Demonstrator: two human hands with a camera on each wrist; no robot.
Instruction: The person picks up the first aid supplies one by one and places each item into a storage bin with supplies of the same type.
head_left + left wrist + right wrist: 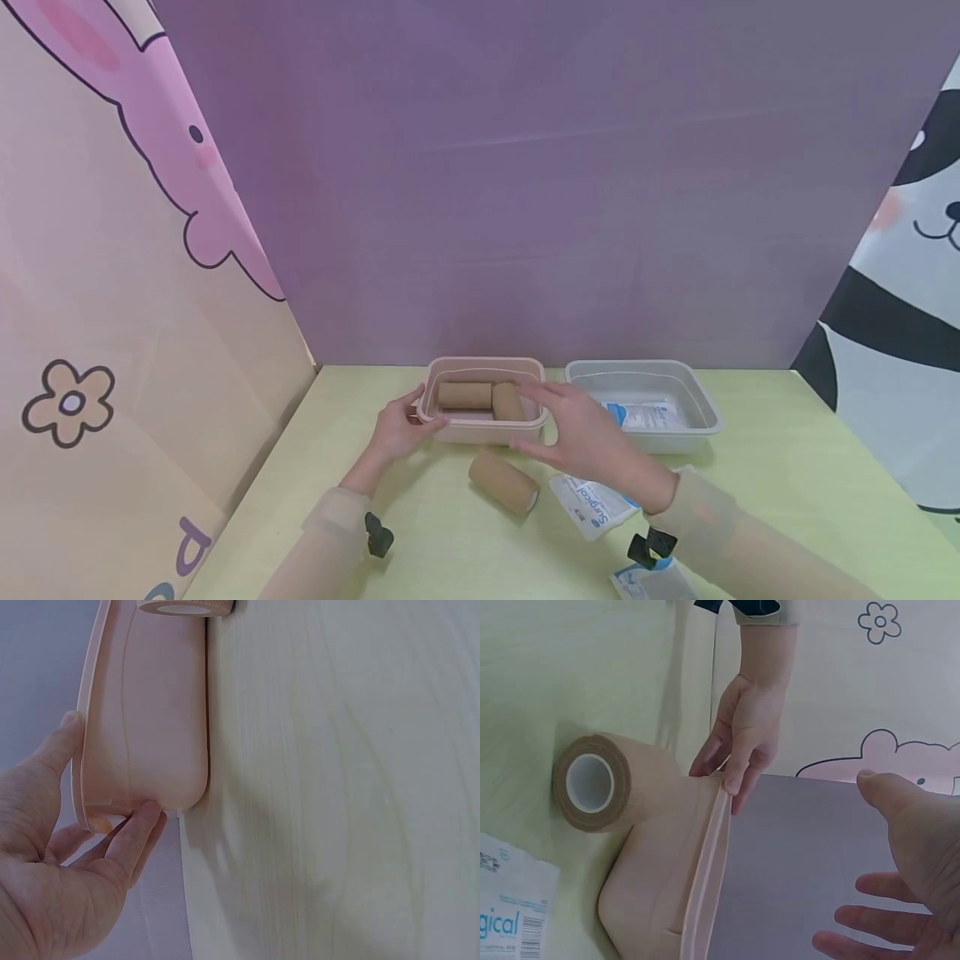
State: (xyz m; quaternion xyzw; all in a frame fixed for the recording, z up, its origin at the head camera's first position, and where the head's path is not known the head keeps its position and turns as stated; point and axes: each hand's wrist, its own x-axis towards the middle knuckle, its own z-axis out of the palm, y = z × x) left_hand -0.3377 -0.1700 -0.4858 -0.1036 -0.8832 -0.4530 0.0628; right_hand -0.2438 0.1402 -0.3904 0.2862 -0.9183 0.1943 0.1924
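My left hand (397,427) holds the left end of a pink plastic bin (483,432), its thumb at the rim and its fingers against the end wall in the left wrist view. Inside the bin lie two tan bandage rolls, one lengthwise (464,396) and the other (508,402) crosswise at the right. Fingers spread and holding nothing, my right hand (588,429) hovers by the bin's right end. A third bandage roll (501,481) lies tilted on the table in front of the bin; its white core (590,783) shows in the right wrist view.
A white bin (675,439) stands right of the pink one, with a blue-and-white packet (645,415) inside. Another packet (588,502), marked "Surgical", lies below my right forearm, and one more (652,583) sits at the lower edge. A purple wall (525,208) rises behind.
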